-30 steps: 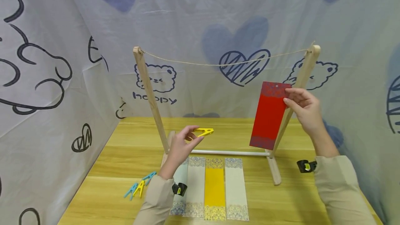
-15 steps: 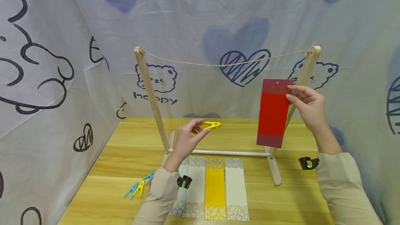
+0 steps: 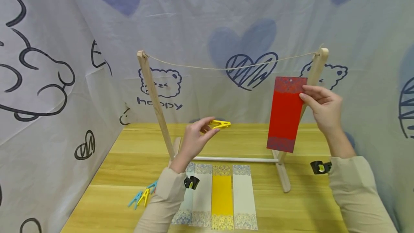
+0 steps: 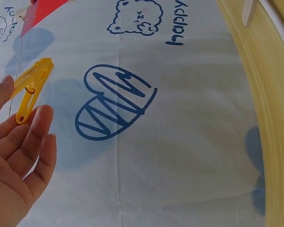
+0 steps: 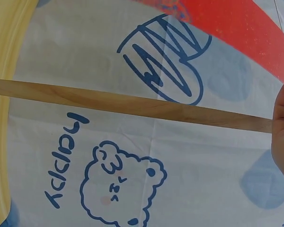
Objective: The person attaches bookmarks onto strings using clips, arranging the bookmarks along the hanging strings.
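Four long paper strips with patterned ends (image 3: 221,194), three pale and one yellow, lie nearest us on the yellowish wooden bench (image 3: 106,186), their long axes running away from us. Our left sleeve (image 3: 163,199) hides part of the leftmost; beyond it, to the left, sit some loose blue and yellow plastic pegs (image 3: 144,197).

Farther off, we hold both hands raised. Our left hand (image 3: 195,137) pinches a yellow plastic clothespin (image 3: 221,123) by its handles, thumb against one, fingers against the other; the handles stand apart, and the gripping end points right, towards the card. Our right hand (image 3: 325,109) pinches a bright red rectangular paper card (image 3: 285,114) by its right edge, close to the top. The card hangs with its long axis almost upright, its foot tipped slightly left, overlapping the right-hand wooden post (image 3: 318,65) in the head view.

We judge that what matters most is the gap above: the card's top edge sits just below the thin beige string (image 3: 207,68), near its right end and apart from it in view, though we cannot tell the depth between them. Our right hand is nearer that stretch; our left is lower and well to the left.
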`<move>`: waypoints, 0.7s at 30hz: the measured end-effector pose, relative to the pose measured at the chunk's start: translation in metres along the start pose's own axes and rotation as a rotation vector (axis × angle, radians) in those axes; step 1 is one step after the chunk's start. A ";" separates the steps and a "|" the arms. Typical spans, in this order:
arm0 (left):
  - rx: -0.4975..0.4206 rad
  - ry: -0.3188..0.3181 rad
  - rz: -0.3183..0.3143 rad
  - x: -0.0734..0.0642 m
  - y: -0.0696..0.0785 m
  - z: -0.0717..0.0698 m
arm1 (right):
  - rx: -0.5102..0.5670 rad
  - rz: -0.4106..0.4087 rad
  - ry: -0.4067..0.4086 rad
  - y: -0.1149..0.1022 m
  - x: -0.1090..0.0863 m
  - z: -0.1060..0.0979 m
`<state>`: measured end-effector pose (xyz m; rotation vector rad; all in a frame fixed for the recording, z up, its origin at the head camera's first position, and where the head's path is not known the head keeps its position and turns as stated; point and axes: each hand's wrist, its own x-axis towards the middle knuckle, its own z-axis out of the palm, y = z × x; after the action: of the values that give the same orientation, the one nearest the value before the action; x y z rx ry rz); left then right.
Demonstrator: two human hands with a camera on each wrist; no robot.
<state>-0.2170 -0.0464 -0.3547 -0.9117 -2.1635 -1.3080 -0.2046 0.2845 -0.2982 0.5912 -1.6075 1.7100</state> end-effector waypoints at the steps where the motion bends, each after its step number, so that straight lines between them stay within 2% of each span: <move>1: 0.003 -0.001 0.005 0.001 0.001 0.000 | 0.005 -0.001 0.008 0.001 0.000 0.000; 14: -0.007 -0.003 0.057 0.019 0.015 0.000 | 0.033 -0.022 0.078 0.001 0.001 -0.001; 21: -0.040 0.001 0.109 0.027 0.021 -0.001 | 0.013 -0.080 0.086 -0.001 0.003 -0.001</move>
<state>-0.2197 -0.0327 -0.3238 -1.0291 -2.0631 -1.3026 -0.2056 0.2860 -0.2960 0.5730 -1.4936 1.6660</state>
